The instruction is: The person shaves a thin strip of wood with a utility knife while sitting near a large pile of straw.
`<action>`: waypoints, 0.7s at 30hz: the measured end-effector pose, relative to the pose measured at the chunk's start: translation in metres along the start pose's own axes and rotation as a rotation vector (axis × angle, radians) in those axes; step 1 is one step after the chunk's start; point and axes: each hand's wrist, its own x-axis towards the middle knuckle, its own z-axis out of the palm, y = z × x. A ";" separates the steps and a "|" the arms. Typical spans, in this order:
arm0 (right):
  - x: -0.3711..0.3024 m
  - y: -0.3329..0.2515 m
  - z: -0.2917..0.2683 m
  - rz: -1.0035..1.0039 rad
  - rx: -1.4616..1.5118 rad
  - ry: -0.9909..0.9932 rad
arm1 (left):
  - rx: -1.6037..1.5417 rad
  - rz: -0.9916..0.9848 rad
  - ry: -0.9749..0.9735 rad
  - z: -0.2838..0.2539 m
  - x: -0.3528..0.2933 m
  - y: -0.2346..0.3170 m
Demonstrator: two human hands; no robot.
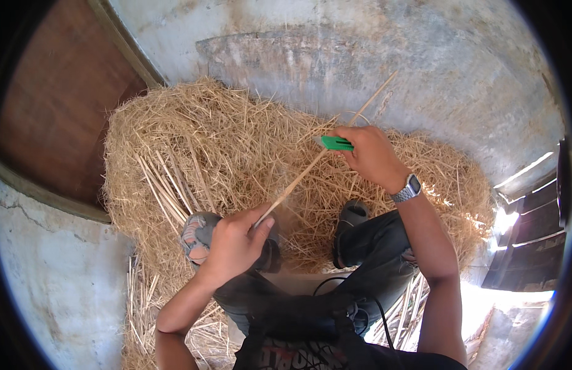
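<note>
My left hand (238,242) is closed round the near end of a thin, pale wooden stick (296,180), thumb on top. The stick slants up and away to the right, its far end against the wall's backdrop. My right hand (371,153), with a watch at the wrist, grips a green-handled utility knife (337,143). The knife lies across the stick, its short blade pointing left. The right fingers curl over the handle beside the stick; whether they also touch it is hidden.
A heap of straw (218,135) spreads before me, with several pale sticks (165,185) leaning near my left knee. Behind it rises a weathered wall (298,61). A brown door panel (64,92) stands at left, dark slats (526,246) at right. My shoes (352,216) rest on straw.
</note>
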 end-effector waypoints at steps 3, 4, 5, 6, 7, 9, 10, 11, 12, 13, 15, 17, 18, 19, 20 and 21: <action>-0.004 -0.001 -0.002 -0.024 -0.027 0.000 | -0.227 -0.116 -0.053 0.012 0.000 -0.013; -0.002 0.001 -0.002 -0.019 -0.042 -0.007 | -0.307 -0.160 -0.054 0.016 0.001 -0.014; -0.001 0.001 -0.003 -0.014 -0.056 -0.015 | -0.423 -0.175 -0.077 0.022 0.003 -0.020; 0.000 0.000 -0.003 -0.013 -0.054 -0.013 | -0.539 -0.191 -0.098 0.030 0.005 -0.027; 0.001 -0.001 -0.005 -0.016 -0.054 -0.009 | -0.656 -0.202 -0.115 0.035 0.007 -0.031; 0.004 -0.003 -0.005 0.024 -0.038 0.036 | -0.775 -0.281 -0.157 0.040 0.014 -0.030; 0.003 -0.001 -0.004 0.071 -0.021 0.080 | -0.833 -0.320 -0.180 0.041 0.019 -0.030; 0.004 -0.002 -0.003 0.117 -0.004 0.124 | -0.870 -0.330 -0.166 0.042 0.023 -0.030; 0.007 -0.005 -0.003 0.180 0.067 0.167 | -0.908 -0.340 -0.152 0.044 0.028 -0.031; 0.008 -0.011 -0.005 0.249 0.136 0.208 | -0.948 -0.352 -0.144 0.046 0.032 -0.031; 0.011 -0.016 -0.002 0.333 0.238 0.241 | -0.968 -0.326 -0.128 0.047 0.041 -0.029; 0.011 -0.016 0.001 0.369 0.301 0.222 | -1.008 -0.305 -0.133 0.052 0.049 -0.030; 0.012 -0.012 0.005 0.366 0.320 0.187 | -1.035 -0.295 -0.145 0.057 0.053 -0.033; 0.013 -0.005 0.013 0.364 0.341 0.152 | -1.062 -0.285 -0.158 0.061 0.056 -0.034; 0.013 0.000 0.020 0.362 0.362 0.117 | -1.101 -0.300 -0.181 0.065 0.057 -0.034; 0.012 0.001 0.026 0.358 0.465 0.101 | -1.141 -0.316 -0.203 0.069 0.057 -0.034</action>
